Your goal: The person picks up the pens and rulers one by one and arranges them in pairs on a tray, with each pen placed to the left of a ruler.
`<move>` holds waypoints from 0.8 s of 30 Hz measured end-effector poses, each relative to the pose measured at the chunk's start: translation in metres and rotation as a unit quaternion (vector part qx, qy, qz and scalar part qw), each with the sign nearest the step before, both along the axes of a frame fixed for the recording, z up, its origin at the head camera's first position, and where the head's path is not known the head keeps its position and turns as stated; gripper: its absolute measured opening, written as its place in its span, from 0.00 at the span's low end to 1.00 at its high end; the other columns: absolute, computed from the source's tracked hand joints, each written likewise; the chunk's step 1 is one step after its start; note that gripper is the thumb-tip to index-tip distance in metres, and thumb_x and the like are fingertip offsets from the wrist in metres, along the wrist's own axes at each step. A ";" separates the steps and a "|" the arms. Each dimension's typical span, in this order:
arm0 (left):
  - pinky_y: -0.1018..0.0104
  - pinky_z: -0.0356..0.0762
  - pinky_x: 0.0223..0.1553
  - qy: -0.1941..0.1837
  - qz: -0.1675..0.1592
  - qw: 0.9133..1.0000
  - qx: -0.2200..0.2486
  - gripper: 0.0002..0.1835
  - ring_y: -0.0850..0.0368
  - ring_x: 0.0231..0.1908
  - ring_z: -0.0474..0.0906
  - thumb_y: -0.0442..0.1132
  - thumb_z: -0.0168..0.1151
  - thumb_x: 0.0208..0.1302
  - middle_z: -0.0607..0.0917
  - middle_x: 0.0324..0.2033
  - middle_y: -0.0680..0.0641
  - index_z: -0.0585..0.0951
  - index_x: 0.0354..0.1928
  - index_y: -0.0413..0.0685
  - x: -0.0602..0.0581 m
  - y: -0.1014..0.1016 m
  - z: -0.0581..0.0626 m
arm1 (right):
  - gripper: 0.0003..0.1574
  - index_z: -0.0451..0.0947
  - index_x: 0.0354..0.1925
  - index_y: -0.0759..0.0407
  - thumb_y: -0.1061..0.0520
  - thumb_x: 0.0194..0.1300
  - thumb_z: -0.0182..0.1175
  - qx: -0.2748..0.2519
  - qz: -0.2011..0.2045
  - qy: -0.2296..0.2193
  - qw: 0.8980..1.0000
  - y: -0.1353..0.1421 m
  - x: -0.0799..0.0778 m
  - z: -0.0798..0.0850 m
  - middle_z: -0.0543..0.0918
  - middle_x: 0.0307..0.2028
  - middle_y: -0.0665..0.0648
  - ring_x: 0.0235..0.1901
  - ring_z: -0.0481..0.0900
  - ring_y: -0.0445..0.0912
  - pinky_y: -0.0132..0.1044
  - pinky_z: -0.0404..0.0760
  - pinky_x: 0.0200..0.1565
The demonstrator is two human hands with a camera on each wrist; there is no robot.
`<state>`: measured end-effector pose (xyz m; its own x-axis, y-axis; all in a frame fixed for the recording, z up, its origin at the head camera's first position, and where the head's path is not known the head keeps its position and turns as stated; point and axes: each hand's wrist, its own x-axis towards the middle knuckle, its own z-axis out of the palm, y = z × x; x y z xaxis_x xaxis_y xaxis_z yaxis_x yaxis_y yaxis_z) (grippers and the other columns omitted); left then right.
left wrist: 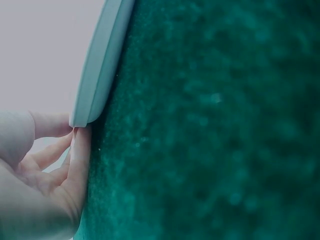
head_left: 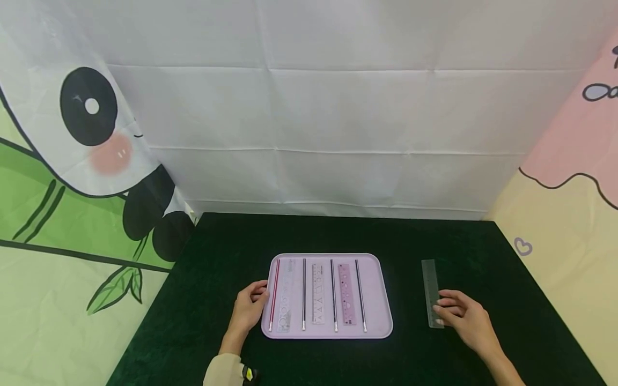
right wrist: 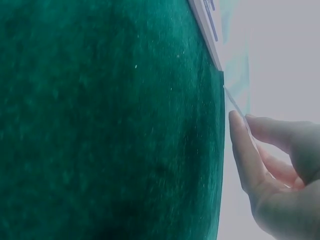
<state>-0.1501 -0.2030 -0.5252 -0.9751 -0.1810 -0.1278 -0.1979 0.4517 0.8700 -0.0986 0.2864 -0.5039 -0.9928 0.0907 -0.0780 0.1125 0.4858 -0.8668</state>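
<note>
A pale lilac tray lies on the dark green cloth, and my left hand grips its left rim between thumb and fingers. In the left wrist view the fingertips meet the tray's edge. On the tray, side by side, lie a red pencil, three dark pencils, two clear stencil rulers and a pink stencil ruler. Right of the tray, my right hand pinches a clear ruler by its right side. The right wrist view shows this ruler edge-on, thin between thumb and fingers.
The dark green cloth covers the table. Behind it hangs a white, creased sheet. Printed cartoon curtains stand at the left and right.
</note>
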 end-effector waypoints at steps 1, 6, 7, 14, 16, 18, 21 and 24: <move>0.58 0.78 0.47 0.000 0.000 1.000 -0.001 0.18 0.49 0.46 0.78 0.34 0.57 0.76 0.82 0.50 0.41 0.78 0.64 0.41 0.000 0.000 0.000 | 0.27 0.74 0.62 0.69 0.62 0.68 0.67 -0.001 -0.001 0.000 1.000 -0.002 0.000 0.000 0.85 0.48 0.66 0.38 0.86 0.39 0.35 0.86 0.37; 0.57 0.78 0.48 0.004 -0.001 1.000 -0.003 0.18 0.49 0.46 0.78 0.33 0.57 0.76 0.82 0.50 0.40 0.78 0.64 0.40 0.001 0.000 0.000 | 0.27 0.74 0.62 0.67 0.63 0.68 0.67 0.007 -0.001 -0.004 1.000 -0.009 -0.003 0.000 0.85 0.48 0.65 0.39 0.86 0.42 0.35 0.86 0.37; 0.57 0.78 0.48 0.004 -0.001 1.000 -0.002 0.18 0.49 0.46 0.78 0.33 0.57 0.76 0.82 0.50 0.40 0.78 0.64 0.40 0.001 0.000 0.000 | 0.27 0.74 0.62 0.67 0.63 0.68 0.67 0.008 0.000 -0.004 1.000 -0.011 -0.003 0.000 0.85 0.48 0.65 0.40 0.87 0.43 0.35 0.86 0.37; 0.58 0.78 0.47 0.002 0.000 1.000 -0.001 0.18 0.49 0.46 0.78 0.34 0.57 0.76 0.82 0.50 0.41 0.78 0.64 0.41 0.000 -0.001 0.001 | 0.26 0.75 0.62 0.67 0.64 0.68 0.67 0.015 0.001 0.000 1.000 -0.022 -0.006 0.002 0.85 0.47 0.64 0.40 0.87 0.47 0.34 0.85 0.37; 0.58 0.78 0.47 0.001 -0.001 1.000 -0.001 0.18 0.49 0.46 0.78 0.34 0.57 0.76 0.82 0.50 0.41 0.78 0.64 0.41 0.000 -0.001 0.000 | 0.26 0.75 0.61 0.67 0.64 0.67 0.67 0.015 0.001 0.003 1.000 -0.025 -0.006 0.003 0.85 0.47 0.64 0.40 0.87 0.47 0.34 0.85 0.37; 0.58 0.78 0.47 0.000 -0.001 1.000 -0.002 0.18 0.49 0.46 0.78 0.34 0.57 0.76 0.82 0.51 0.41 0.78 0.65 0.41 0.000 -0.001 0.000 | 0.26 0.76 0.61 0.67 0.65 0.67 0.68 0.013 0.002 0.008 1.000 -0.028 -0.007 0.003 0.85 0.46 0.64 0.39 0.87 0.47 0.34 0.85 0.36; 0.57 0.78 0.48 -0.002 -0.001 1.000 -0.002 0.18 0.49 0.46 0.77 0.34 0.57 0.76 0.82 0.51 0.41 0.78 0.65 0.41 0.000 -0.001 -0.001 | 0.25 0.76 0.60 0.66 0.65 0.66 0.68 0.010 0.003 0.015 1.000 -0.032 -0.008 0.004 0.85 0.46 0.63 0.39 0.87 0.46 0.33 0.85 0.36; 0.57 0.78 0.48 -0.004 -0.002 1.000 -0.001 0.19 0.49 0.46 0.77 0.34 0.57 0.76 0.82 0.51 0.41 0.78 0.65 0.41 0.000 -0.001 -0.001 | 0.25 0.77 0.60 0.66 0.66 0.66 0.68 0.005 0.005 0.024 1.000 -0.036 -0.009 0.003 0.85 0.45 0.63 0.39 0.87 0.45 0.33 0.85 0.36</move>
